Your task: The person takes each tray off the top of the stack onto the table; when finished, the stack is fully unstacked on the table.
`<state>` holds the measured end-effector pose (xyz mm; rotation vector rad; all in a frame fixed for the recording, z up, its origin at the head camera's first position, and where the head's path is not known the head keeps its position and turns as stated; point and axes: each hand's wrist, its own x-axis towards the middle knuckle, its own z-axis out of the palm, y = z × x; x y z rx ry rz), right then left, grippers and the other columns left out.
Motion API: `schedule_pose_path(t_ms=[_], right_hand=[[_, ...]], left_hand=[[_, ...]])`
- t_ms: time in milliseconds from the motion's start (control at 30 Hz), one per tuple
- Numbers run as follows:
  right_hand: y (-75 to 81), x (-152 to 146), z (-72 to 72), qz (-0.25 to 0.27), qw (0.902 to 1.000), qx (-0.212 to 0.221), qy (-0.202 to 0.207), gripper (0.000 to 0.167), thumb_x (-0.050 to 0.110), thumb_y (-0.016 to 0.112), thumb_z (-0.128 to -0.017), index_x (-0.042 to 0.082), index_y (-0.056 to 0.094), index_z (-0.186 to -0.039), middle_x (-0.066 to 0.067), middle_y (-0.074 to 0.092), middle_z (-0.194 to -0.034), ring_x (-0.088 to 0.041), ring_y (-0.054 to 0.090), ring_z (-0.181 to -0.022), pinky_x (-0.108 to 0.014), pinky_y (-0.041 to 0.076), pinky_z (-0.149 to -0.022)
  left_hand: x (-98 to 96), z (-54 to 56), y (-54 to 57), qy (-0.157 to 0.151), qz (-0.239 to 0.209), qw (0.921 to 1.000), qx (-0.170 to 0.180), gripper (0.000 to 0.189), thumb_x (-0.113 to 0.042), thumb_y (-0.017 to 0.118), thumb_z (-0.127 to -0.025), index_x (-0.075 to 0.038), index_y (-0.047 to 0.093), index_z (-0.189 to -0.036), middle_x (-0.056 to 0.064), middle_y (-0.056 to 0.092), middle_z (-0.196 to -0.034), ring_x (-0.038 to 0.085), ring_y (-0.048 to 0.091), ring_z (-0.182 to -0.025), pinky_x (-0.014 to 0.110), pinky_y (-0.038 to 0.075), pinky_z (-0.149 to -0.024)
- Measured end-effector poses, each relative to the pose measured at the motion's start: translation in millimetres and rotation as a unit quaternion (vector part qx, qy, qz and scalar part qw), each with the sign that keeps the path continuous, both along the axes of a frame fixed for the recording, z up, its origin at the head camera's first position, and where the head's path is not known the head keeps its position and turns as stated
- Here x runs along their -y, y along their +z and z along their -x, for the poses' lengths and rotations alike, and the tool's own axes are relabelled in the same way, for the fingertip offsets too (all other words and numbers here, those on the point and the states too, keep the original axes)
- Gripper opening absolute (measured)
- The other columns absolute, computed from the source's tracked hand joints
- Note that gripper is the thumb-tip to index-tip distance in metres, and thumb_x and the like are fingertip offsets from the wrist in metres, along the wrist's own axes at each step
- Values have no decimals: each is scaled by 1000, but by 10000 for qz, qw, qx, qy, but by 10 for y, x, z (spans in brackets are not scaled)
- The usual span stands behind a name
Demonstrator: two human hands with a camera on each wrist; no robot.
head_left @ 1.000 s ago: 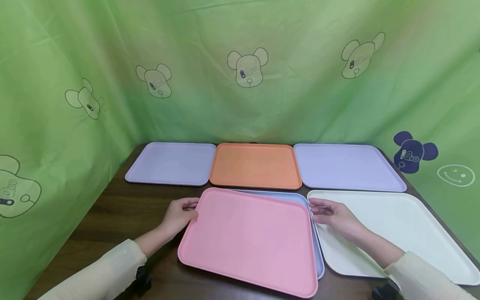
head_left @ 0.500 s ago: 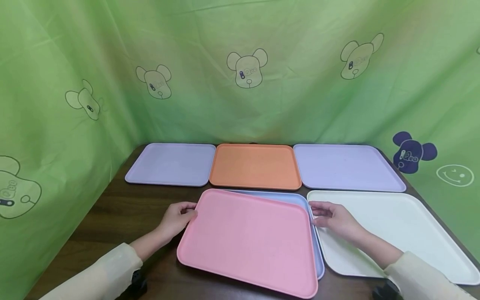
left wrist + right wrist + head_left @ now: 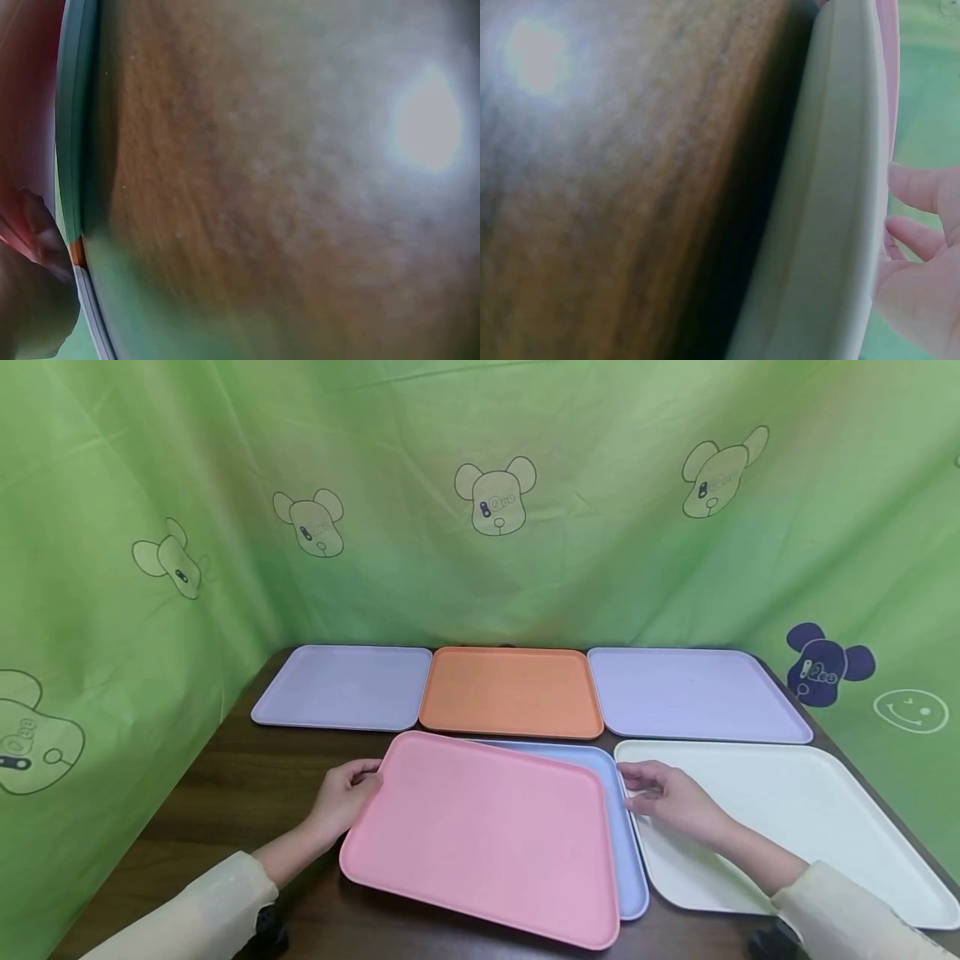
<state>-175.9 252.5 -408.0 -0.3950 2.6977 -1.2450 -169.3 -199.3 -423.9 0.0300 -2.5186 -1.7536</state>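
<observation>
In the head view a pink rectangular tray (image 3: pixel 480 835) lies slanted over a light blue tray (image 3: pixel 628 852), whose top and right margins show. My left hand (image 3: pixel 341 802) grips the pink tray by its left edge, thumb over the rim and fingers partly hidden beneath. My right hand (image 3: pixel 675 797) reaches over the white tray (image 3: pixel 810 827), its fingertips right at the blue tray's right rim, thumb and fingers apart. In the right wrist view the right hand (image 3: pixel 922 262) shows beyond a pale tray rim (image 3: pixel 840 187).
Along the back of the dark wooden table (image 3: pixel 217 802) stand a lavender tray (image 3: pixel 345 689) at left, an orange tray (image 3: pixel 510 693) in the middle and a second lavender tray (image 3: pixel 697 693) at right. A green curtain (image 3: pixel 390 577) with printed bear heads hangs behind and at both sides.
The left hand has drawn the pink tray left and slightly up, so a wider strip of the blue tray shows on the right. The right hand has stayed nearly still.
</observation>
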Motion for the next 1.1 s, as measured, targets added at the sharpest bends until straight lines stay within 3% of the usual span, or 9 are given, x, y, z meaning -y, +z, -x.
schedule_pose_path(t_ms=[200,500,900,1100], right_hand=[[-11,0,11,-99,9999,-85,-10,51,7,72,-86,-14,53,-129,-23,62,-116,-36,60,-106,-32,52,-82],[-19,-23,41,-211,9997,-117,-8,52,9,73,-86,-14,53,-128,-25,62,-116,-36,61,-105,-27,52,-77],[-32,-27,38,-75,9999,-90,30,52,8,73,-85,-13,53,-128,-24,62,-117,-35,61,-106,-24,51,-77],[-35,-33,43,-81,9999,-75,33,52,9,74,-85,-13,54,-128,-23,63,-116,-35,61,-106,-25,51,-78]], left_hand=[[83,-22,1,53,-98,9999,-40,26,0,57,-94,12,63,-116,18,68,-100,14,62,-84,22,50,-69],[234,-12,12,123,-236,9996,-126,27,-1,57,-95,12,63,-119,19,68,-99,9,60,-77,21,50,-65],[610,75,-17,574,526,9967,-242,28,-3,54,-97,8,64,-120,18,67,-96,9,57,-75,20,48,-64],[814,85,42,822,907,9918,-364,29,-5,52,-97,9,63,-121,20,67,-96,8,55,-74,20,46,-62]])
